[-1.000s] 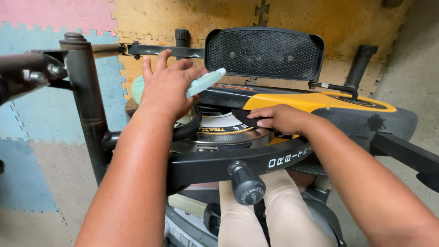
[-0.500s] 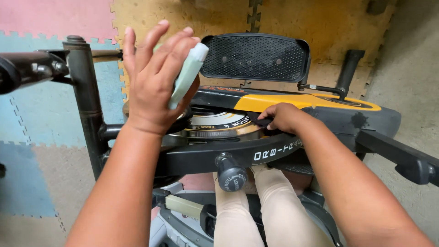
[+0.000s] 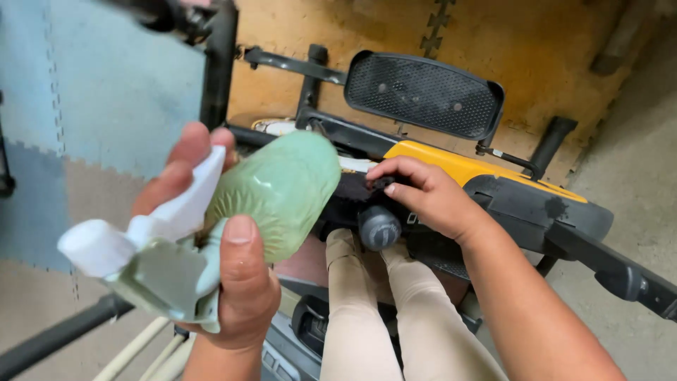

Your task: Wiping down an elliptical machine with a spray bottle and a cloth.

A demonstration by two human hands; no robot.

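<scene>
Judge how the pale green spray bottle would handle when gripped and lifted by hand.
The spray bottle looks like thin, creased plastic, so it would probably give under a squeeze. Its rounded body would likely roll if laid down. The left hand holds it alone by the neck below the white trigger, suggesting it is fairly light.

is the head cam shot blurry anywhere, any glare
Head view: the pale green spray bottle in the left hand looms large and slightly soft with a mild sheen; the right hand and black mesh seat look sharp; light is even.
</scene>
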